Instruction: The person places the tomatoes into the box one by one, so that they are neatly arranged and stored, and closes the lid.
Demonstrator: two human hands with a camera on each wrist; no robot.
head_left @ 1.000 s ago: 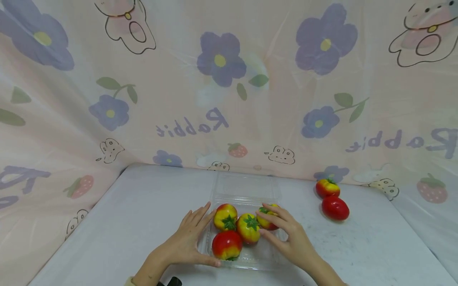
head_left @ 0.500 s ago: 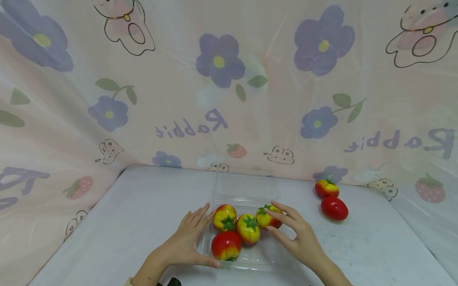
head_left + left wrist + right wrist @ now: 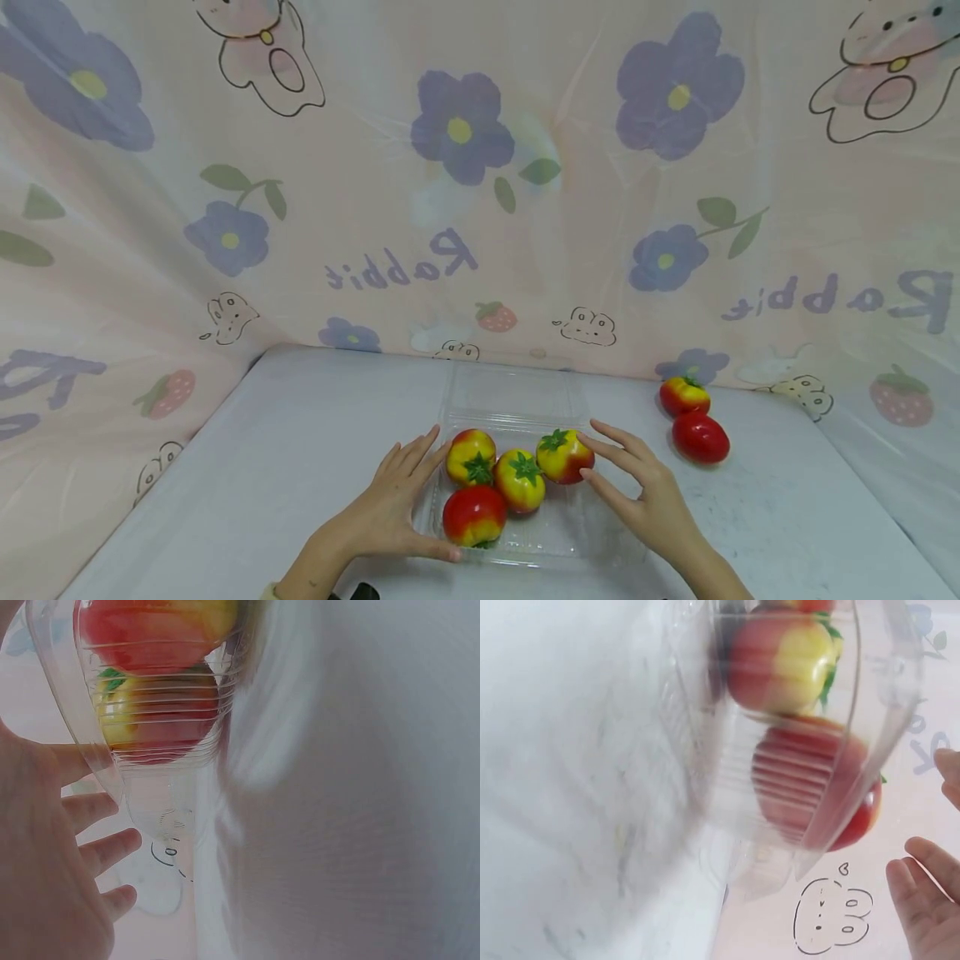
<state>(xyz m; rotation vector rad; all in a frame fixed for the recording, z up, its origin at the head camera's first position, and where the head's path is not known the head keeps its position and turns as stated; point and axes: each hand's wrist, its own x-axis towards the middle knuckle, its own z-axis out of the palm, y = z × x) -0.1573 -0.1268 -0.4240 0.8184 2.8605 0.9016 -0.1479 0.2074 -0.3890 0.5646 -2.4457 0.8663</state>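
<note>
A clear plastic clamshell box (image 3: pixel 555 529) lies with its lid (image 3: pixel 517 392) folded back. Inside sit a red-and-yellow fruit (image 3: pixel 475 515) at the front left, another (image 3: pixel 471 457) behind it, a third (image 3: pixel 520 481) in the middle and one more fruit (image 3: pixel 564 457) at the back right; green leafy tops show on them. My left hand (image 3: pixel 390 508) rests along the box's left side, fingers extended and thumb at the front rim. Beside the back-right fruit, my right hand (image 3: pixel 645 492) has its fingers spread and holds nothing. In the right wrist view its fingertips (image 3: pixel 907 881) are apart from the fruit.
On the white table (image 3: pixel 787 517), to the right, stand another red-and-yellow fruit (image 3: pixel 684 397) and a smooth red oval fruit (image 3: pixel 701 438). A patterned curtain (image 3: pixel 525 250) rises behind the table. A small dark object (image 3: pixel 365 592) shows at the bottom edge.
My right hand has let go of the back-right fruit and drawn off to the right, its fingers spreading. The fruit stays in the box. My left hand has held its place.
</note>
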